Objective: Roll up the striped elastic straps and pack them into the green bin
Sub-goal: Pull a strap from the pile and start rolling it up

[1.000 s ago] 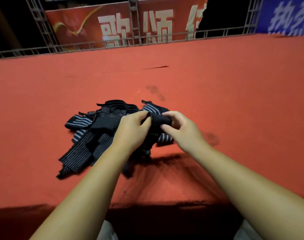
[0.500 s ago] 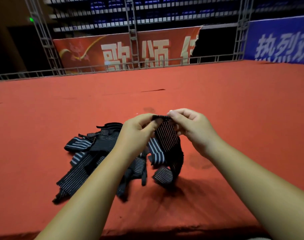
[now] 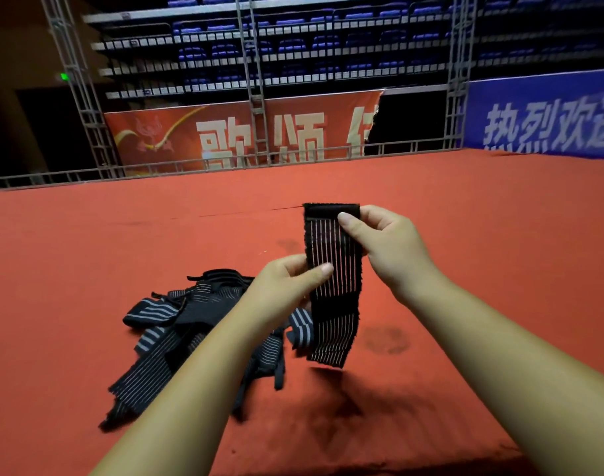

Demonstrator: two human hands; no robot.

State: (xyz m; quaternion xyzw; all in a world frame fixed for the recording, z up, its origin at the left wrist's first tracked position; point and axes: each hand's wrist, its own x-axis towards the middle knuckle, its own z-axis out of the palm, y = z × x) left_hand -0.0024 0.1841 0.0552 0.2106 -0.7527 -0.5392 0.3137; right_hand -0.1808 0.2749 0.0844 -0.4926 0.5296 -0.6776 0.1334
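Observation:
A black elastic strap with thin white stripes (image 3: 334, 304) hangs upright in the air in front of me, its lower end free above the red carpet. My right hand (image 3: 386, 245) pinches its top end near the plain black tab. My left hand (image 3: 286, 286) pinches its left edge at mid-length. A pile of several more striped straps (image 3: 180, 324) lies tangled on the carpet below and left of my hands. No green bin is in view.
The red carpeted platform (image 3: 465, 207) stretches far ahead and to both sides, with its front edge near my body. A metal rail and truss (image 3: 255, 156) with red and blue banners bounds the far side.
Both hands have lifted one strap out of the pile and raised it. It was bunched between my hands, and now hangs stretched out lengthwise.

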